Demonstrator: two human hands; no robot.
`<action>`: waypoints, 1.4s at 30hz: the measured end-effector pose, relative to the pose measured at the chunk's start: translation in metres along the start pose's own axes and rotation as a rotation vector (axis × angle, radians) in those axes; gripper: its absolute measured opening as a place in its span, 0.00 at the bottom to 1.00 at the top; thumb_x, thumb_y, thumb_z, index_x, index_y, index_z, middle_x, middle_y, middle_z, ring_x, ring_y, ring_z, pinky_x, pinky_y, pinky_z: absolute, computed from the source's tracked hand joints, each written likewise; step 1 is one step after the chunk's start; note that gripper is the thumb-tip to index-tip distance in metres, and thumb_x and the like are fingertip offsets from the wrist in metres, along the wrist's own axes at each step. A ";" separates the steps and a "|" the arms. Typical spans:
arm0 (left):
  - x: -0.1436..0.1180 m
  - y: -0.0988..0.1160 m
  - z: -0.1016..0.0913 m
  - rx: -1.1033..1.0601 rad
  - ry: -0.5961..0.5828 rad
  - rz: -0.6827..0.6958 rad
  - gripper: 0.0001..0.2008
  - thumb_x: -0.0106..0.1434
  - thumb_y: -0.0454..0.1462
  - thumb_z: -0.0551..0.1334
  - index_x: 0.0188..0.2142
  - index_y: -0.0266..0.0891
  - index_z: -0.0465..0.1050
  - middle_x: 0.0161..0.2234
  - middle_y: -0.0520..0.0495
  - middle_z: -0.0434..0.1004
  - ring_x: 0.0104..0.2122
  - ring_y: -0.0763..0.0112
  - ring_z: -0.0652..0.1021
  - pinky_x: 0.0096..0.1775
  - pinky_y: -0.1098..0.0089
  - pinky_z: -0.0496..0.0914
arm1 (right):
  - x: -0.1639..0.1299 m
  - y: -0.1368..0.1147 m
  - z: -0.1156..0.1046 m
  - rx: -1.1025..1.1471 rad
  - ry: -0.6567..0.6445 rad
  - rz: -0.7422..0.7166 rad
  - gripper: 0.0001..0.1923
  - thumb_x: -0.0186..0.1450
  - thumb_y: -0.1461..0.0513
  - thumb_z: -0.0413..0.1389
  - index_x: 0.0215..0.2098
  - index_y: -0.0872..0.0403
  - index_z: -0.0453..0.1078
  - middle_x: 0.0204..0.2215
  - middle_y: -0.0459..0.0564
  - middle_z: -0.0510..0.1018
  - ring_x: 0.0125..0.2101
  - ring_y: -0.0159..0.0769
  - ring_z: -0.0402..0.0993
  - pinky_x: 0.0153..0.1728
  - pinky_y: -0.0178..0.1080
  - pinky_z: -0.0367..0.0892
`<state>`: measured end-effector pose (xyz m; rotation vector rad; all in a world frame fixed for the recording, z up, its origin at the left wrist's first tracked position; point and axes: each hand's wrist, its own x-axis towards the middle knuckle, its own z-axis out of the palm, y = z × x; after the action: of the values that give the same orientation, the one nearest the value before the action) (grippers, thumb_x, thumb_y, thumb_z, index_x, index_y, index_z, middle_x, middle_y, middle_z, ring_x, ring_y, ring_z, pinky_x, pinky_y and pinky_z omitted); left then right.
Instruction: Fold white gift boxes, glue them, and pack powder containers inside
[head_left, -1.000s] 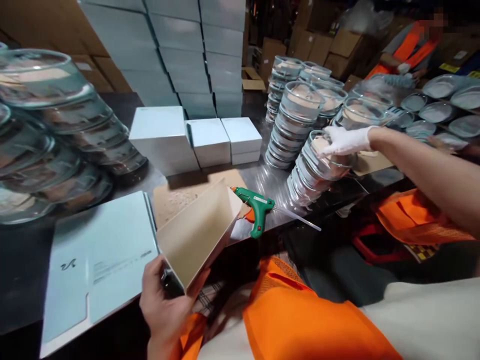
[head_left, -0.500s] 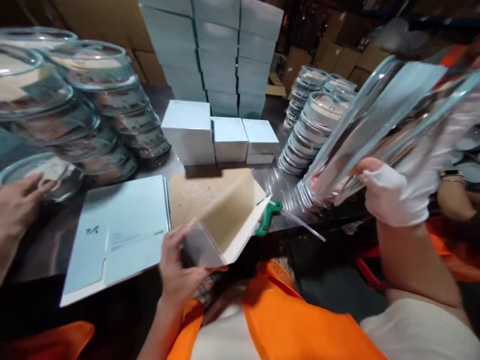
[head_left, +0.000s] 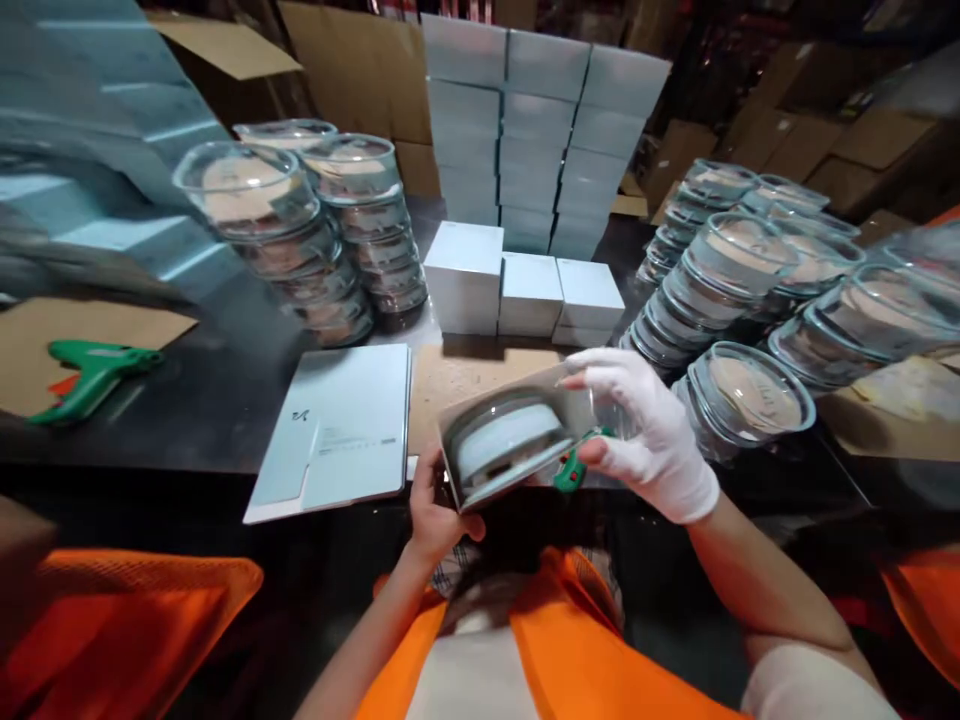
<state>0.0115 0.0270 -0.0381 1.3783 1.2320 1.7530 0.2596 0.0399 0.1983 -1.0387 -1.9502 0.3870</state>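
Over table edge: left hand (head_left: pixel 435 510) grips carton (head_left: pixel 517 440) underneath; gloved right hand (head_left: pixel 649 440) clasps glass bowl (head_left: pixel 506 445).

Dark work table (head_left: pixel 195 400), glossy surface. Near the front edge, centre-left: a flat pale-blue folded carton (head_left: pixel 337 430), lying flat, beside a brown cardboard sheet (head_left: pixel 457 375). Behind that sheet: three white boxes (head_left: pixel 525 290) in a row, touching. At the back edge: a tall stack of pale-blue boxes (head_left: pixel 540 130). Left of centre: stacks of glass lidded bowls (head_left: pixel 300 220). Right side: leaning stacks of glass bowls (head_left: pixel 750 290). Far left: a green glue gun (head_left: pixel 94 375) resting on a cardboard piece (head_left: pixel 45 335).
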 end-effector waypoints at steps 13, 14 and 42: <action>0.009 0.018 -0.010 0.130 -0.182 0.349 0.33 0.65 0.67 0.60 0.40 0.40 0.83 0.56 0.35 0.74 0.57 0.46 0.79 0.54 0.52 0.76 | -0.077 0.083 0.097 0.308 0.061 0.237 0.45 0.56 0.22 0.53 0.46 0.49 0.79 0.65 0.58 0.72 0.69 0.58 0.66 0.71 0.58 0.59; 0.008 0.019 -0.008 0.122 -0.163 0.328 0.33 0.65 0.66 0.60 0.37 0.39 0.82 0.52 0.36 0.76 0.55 0.48 0.80 0.53 0.53 0.76 | -0.075 0.077 0.105 0.317 0.084 0.295 0.41 0.61 0.25 0.52 0.43 0.49 0.78 0.65 0.58 0.72 0.69 0.57 0.65 0.72 0.56 0.59; 0.020 0.056 -0.004 0.171 0.098 0.127 0.18 0.63 0.50 0.73 0.46 0.43 0.79 0.48 0.45 0.78 0.48 0.61 0.79 0.48 0.66 0.74 | -0.114 0.072 0.097 0.349 0.733 0.869 0.25 0.53 0.49 0.70 0.40 0.50 0.68 0.25 0.42 0.78 0.21 0.33 0.73 0.25 0.36 0.71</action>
<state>0.0073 0.0206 0.0208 1.5123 1.4028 1.8571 0.2502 0.0053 0.0363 -1.4815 -0.6915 0.6654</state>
